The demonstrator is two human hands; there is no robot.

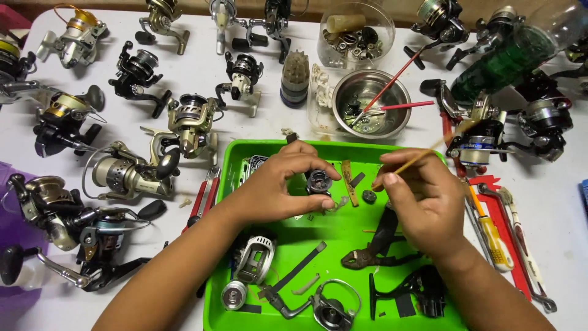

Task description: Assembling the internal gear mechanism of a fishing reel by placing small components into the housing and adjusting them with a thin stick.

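Observation:
Over the green tray (343,236), my left hand (278,184) pinches a small dark round reel part (319,182) between thumb and fingers. My right hand (422,202) grips a thin wooden-handled brush (411,160) whose tip points toward that part. Loose pieces lie in the tray: a silver reel body (254,257), a small spool (234,295), a bail and rotor (331,306), a black reel frame (416,291) and dark pliers (373,248).
Several fishing reels (131,175) crowd the white table on the left and far right. A steel bowl (372,103) with parts and red brushes stands behind the tray, beside a clear parts tub (355,34). Screwdriver and wrenches (508,233) lie right of the tray; a green bottle (499,64) is far right.

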